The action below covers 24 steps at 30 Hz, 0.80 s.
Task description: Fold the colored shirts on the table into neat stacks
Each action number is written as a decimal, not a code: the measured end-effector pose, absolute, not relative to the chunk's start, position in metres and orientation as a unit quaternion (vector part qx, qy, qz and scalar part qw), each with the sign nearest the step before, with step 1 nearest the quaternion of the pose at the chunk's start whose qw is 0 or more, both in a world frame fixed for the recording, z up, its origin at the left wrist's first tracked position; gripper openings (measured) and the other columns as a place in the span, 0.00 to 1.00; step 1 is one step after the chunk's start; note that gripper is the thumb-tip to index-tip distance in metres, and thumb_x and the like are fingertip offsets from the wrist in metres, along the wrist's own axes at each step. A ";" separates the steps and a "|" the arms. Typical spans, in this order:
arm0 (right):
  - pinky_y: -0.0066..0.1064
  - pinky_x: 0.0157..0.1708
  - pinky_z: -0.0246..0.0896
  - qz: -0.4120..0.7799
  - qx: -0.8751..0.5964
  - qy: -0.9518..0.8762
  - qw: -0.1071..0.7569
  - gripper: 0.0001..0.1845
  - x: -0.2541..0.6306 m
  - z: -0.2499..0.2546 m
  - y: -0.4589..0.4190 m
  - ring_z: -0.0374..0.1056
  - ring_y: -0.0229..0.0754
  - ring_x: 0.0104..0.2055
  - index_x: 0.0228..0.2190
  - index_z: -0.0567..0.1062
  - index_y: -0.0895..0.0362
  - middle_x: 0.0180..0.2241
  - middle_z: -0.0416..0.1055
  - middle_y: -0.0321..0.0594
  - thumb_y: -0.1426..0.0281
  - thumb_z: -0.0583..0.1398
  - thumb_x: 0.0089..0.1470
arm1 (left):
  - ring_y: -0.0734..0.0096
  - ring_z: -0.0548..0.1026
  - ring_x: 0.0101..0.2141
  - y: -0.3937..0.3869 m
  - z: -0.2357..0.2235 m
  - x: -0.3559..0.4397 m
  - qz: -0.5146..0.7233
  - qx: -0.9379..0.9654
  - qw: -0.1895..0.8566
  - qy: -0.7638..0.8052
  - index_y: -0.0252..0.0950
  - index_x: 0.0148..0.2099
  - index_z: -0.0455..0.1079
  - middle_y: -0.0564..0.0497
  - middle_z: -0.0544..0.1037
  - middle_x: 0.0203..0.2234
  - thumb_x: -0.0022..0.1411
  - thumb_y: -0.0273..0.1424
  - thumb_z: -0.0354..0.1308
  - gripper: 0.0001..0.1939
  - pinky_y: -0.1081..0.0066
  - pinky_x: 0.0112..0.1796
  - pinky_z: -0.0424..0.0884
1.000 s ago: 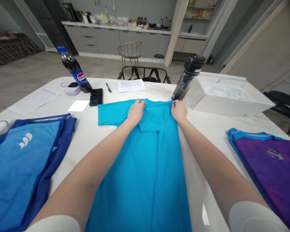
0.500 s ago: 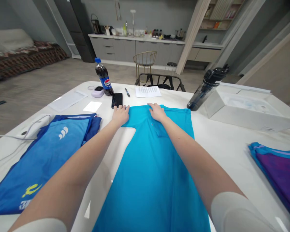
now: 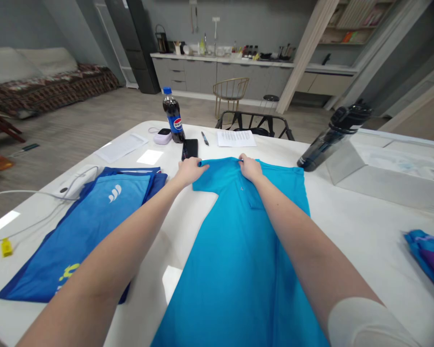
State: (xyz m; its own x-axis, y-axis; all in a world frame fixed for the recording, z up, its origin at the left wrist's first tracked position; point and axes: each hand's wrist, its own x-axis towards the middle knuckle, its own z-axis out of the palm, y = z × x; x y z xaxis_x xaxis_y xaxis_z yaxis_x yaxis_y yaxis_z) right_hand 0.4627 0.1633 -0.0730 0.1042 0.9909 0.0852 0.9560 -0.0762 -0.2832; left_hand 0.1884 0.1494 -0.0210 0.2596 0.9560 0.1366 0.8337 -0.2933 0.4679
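Observation:
A turquoise short-sleeved shirt [image 3: 238, 250] lies flat on the white table [image 3: 358, 231], its collar end away from me. My left hand [image 3: 190, 171] is at the shirt's far left corner, fingertips gripping the edge of the cloth. My right hand [image 3: 250, 167] pinches the fabric at the collar. A narrow folded strip [image 3: 255, 202] runs down from under my right hand. My forearms hide part of the shirt's middle, and its lower end runs out of view.
A folded blue jersey [image 3: 79, 241] lies to the left, and a purple-and-blue garment [image 3: 428, 255] to the right. At the far edge stand a cola bottle [image 3: 173, 115], a phone [image 3: 190, 149], a pen [image 3: 205, 138], papers [image 3: 236, 138], a dark water bottle [image 3: 332, 137] and a white box [image 3: 394, 168].
My head has turned left, so the table shifts right in view. My hands have drawn up from resting flat on the shirt to gripping its top edge and collar.

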 end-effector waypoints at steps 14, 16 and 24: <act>0.32 0.35 0.62 0.202 -0.651 -0.564 0.466 0.15 0.598 -0.033 0.100 0.65 0.42 0.32 0.38 0.77 0.60 0.29 0.73 0.39 0.62 0.60 0.55 | 0.67 0.78 0.32 0.041 0.061 0.408 0.300 0.675 0.589 0.328 0.36 0.43 0.70 0.48 0.78 0.33 0.69 0.48 0.55 0.19 0.67 0.34 0.76; 0.32 0.33 0.62 0.196 -0.688 -0.513 0.475 0.18 0.632 -0.042 0.076 0.65 0.42 0.30 0.40 0.76 0.61 0.28 0.74 0.40 0.60 0.59 0.56 | 0.64 0.79 0.36 0.040 0.035 0.431 0.262 0.703 0.564 0.344 0.37 0.48 0.70 0.44 0.80 0.41 0.70 0.51 0.51 0.22 0.64 0.37 0.76; 0.31 0.34 0.58 0.156 -0.786 -0.515 0.304 0.31 0.660 -0.061 -0.026 0.69 0.45 0.33 0.32 0.80 0.57 0.30 0.76 0.43 0.42 0.56 0.58 | 0.42 0.66 0.57 0.115 -0.052 0.424 0.109 0.914 0.044 0.388 0.42 0.64 0.66 0.38 0.70 0.58 0.72 0.32 0.47 0.22 0.44 0.53 0.62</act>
